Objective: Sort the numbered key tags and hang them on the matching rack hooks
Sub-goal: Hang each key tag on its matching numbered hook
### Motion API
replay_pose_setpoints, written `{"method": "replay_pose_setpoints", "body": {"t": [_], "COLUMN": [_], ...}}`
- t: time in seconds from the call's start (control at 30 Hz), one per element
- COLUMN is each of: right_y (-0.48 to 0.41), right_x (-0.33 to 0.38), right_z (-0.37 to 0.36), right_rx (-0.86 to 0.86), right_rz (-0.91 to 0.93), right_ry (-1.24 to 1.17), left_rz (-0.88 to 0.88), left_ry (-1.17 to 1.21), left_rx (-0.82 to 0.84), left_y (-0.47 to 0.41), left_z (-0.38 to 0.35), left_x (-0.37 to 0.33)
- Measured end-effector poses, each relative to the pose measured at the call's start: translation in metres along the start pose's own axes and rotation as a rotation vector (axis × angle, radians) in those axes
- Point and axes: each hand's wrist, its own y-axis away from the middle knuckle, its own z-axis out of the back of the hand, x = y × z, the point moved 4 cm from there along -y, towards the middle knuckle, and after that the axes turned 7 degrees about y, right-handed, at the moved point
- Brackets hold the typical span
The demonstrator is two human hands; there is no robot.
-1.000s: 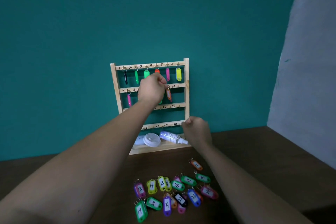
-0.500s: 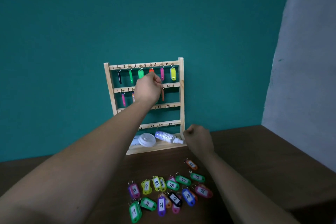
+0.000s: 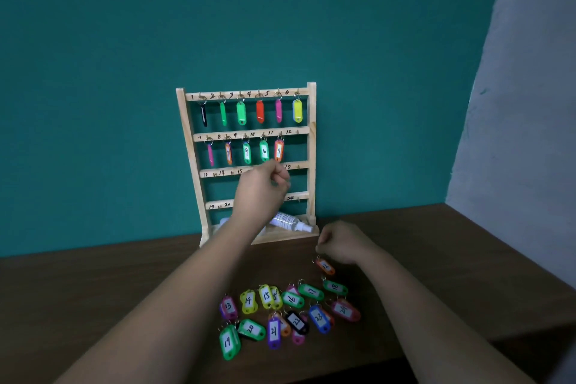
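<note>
The wooden rack (image 3: 249, 131) stands against the teal wall. Its top row holds six coloured tags. The second row holds five, ending with the orange tag 11 (image 3: 278, 150); hook 12 is bare. My left hand (image 3: 265, 185) hovers in front of the third row just under tag 11, with curled fingers and nothing visible in them. My right hand (image 3: 339, 243) is low over the table, its curled fingertips just above the ring of a loose orange tag (image 3: 326, 266). Whether they touch the ring is unclear. Several numbered tags (image 3: 280, 312) lie in a pile in front.
A small spray bottle (image 3: 288, 222) lies on the rack's bottom shelf, partly behind my left wrist. The brown table (image 3: 124, 284) ends at a grey wall (image 3: 530, 134) on the right. The rack's third and fourth rows have bare hooks.
My left hand let go of tag 11 on the second row and dropped to the third row. My right hand moved from the rack's base down to the loose orange tag.
</note>
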Motion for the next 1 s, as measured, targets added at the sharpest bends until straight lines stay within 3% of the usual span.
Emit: {"method": "replay_pose_setpoints", "body": {"t": [0.2, 0.4, 1.0], "right_y": [0.002, 0.001, -0.005], "right_x": [0.003, 0.001, -0.007], "right_z": [-0.011, -0.018, -0.021], "right_rx": [0.120, 0.093, -0.014], "right_rz": [-0.019, -0.020, 0.074], "right_ry": [0.047, 0.070, -0.092], "left_rz": [0.114, 0.181, 0.323], "left_ry": [-0.109, -0.195, -0.132], "left_rx": [0.250, 0.428, 0.554], "left_y": [0.035, 0.064, 0.076], "left_z": [-0.033, -0.050, -0.082], "left_x": [0.033, 0.055, 0.071]}}
